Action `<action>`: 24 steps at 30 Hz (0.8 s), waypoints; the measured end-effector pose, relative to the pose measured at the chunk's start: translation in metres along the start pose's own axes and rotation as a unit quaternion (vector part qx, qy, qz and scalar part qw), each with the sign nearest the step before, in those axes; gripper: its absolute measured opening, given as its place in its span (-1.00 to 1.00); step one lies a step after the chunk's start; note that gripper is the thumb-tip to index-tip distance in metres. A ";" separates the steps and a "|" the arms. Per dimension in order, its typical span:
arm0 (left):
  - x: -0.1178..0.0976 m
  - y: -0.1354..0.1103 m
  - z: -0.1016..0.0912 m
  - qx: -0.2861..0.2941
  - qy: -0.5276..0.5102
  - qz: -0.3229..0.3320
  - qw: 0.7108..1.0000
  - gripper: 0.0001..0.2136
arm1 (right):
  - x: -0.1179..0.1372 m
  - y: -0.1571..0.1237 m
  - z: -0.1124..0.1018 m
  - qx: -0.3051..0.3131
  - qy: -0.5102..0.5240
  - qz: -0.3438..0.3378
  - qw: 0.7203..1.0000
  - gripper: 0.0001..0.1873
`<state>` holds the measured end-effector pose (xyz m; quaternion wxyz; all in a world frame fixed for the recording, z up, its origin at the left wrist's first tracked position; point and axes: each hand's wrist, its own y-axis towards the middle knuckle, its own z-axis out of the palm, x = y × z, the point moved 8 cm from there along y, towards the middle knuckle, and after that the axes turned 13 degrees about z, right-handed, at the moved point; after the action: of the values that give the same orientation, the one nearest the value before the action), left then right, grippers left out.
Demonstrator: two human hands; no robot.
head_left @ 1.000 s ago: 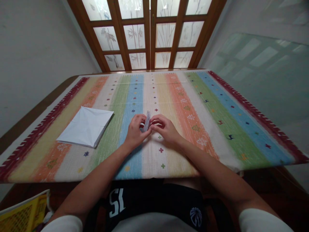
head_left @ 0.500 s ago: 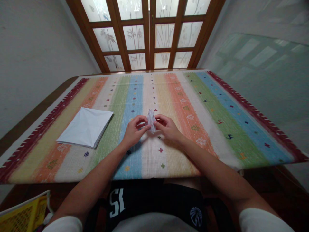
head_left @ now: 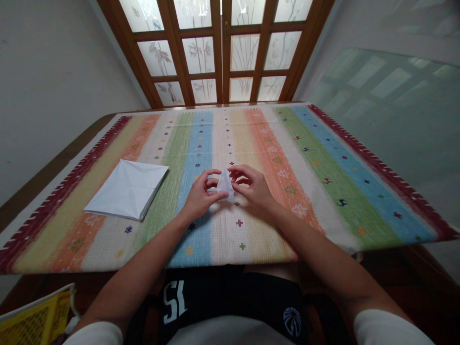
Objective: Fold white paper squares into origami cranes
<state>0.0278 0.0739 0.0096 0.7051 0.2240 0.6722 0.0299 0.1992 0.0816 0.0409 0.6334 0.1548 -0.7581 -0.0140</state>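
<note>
A small folded piece of white paper (head_left: 225, 184) is held just above the striped tablecloth (head_left: 316, 167), near the middle of the table. My left hand (head_left: 201, 196) pinches its lower left edge between thumb and fingers. My right hand (head_left: 253, 187) grips it from the right, with the fingers curled over its top edge. The paper now shows a broad triangular face towards me.
A stack of white square paper sheets (head_left: 127, 188) lies on the cloth to the left of my hands. A yellow basket (head_left: 34, 318) sits low at the bottom left, below the table edge. Wooden doors with frosted panes (head_left: 223, 48) stand beyond the table's far edge.
The folded paper has been turned and spread from a thin upright edge into a wider triangular shape. Both hands have shifted slightly around it, my right fingers lifting over the top.
</note>
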 end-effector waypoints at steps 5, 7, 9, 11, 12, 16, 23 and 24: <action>-0.002 0.002 0.002 0.022 0.029 0.019 0.999 -0.49 | 0.008 -0.001 -0.006 -0.014 -0.031 -0.023 0.999 -0.72; -0.004 0.003 0.002 0.028 0.045 0.029 0.998 -0.56 | 0.011 -0.001 -0.008 -0.017 -0.045 -0.035 0.998 -0.67; -0.005 0.002 0.002 0.031 0.055 0.032 0.997 -0.61 | 0.013 -0.001 -0.007 -0.016 -0.061 -0.045 0.997 -0.64; -0.005 0.002 0.002 0.033 0.058 0.032 0.997 -0.63 | 0.015 -0.002 -0.007 -0.015 -0.075 -0.053 0.996 -0.63; -0.006 0.002 0.002 0.032 0.059 0.032 0.997 -0.64 | 0.015 -0.002 -0.007 -0.014 -0.080 -0.055 0.995 -0.63; -0.007 0.001 0.002 0.034 0.064 0.037 0.997 -0.64 | 0.016 -0.003 -0.006 -0.010 -0.078 -0.062 0.995 -0.68; -0.012 0.000 0.004 0.056 0.126 0.059 0.989 -0.74 | 0.009 0.000 -0.006 0.013 -0.038 -0.040 0.998 -0.72; -0.013 0.000 0.004 0.060 0.134 0.064 0.987 -0.75 | 0.006 0.002 -0.006 0.019 -0.028 -0.027 0.999 -0.73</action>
<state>0.0304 0.0683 0.0217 0.5904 0.3021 0.7457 0.0640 0.2035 0.0825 0.0480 0.6080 0.1871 -0.7713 -0.0212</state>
